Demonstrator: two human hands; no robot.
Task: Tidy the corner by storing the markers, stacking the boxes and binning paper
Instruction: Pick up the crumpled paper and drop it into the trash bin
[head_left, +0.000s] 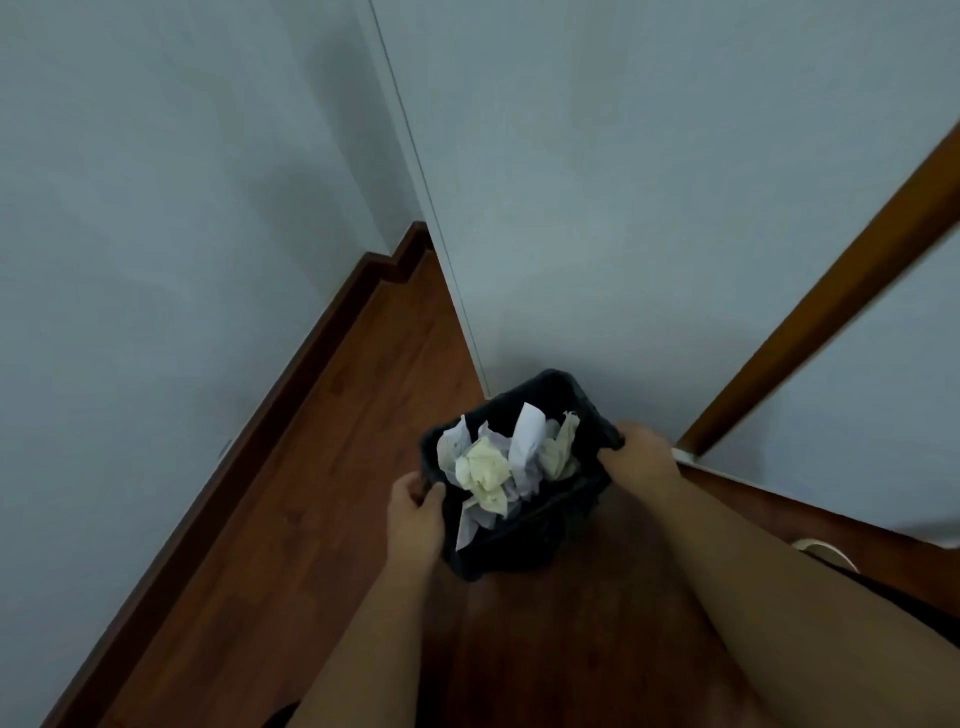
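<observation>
A small black bin (524, 540) lined with a dark bag stands on the wooden floor by the wall corner. Several crumpled white and pale yellow papers (498, 462) fill it to the rim. My left hand (415, 512) grips the bin's left rim, thumb over the edge. At the right rim my right hand (641, 454) holds the bag edge with curled fingers. No markers or boxes are in view.
White walls meet at the corner behind the bin (457, 291), with a brown skirting board (291, 374) along the left wall. A brown door frame (810, 312) slants at the right. Part of a pale shoe or slipper (823, 552) shows at right.
</observation>
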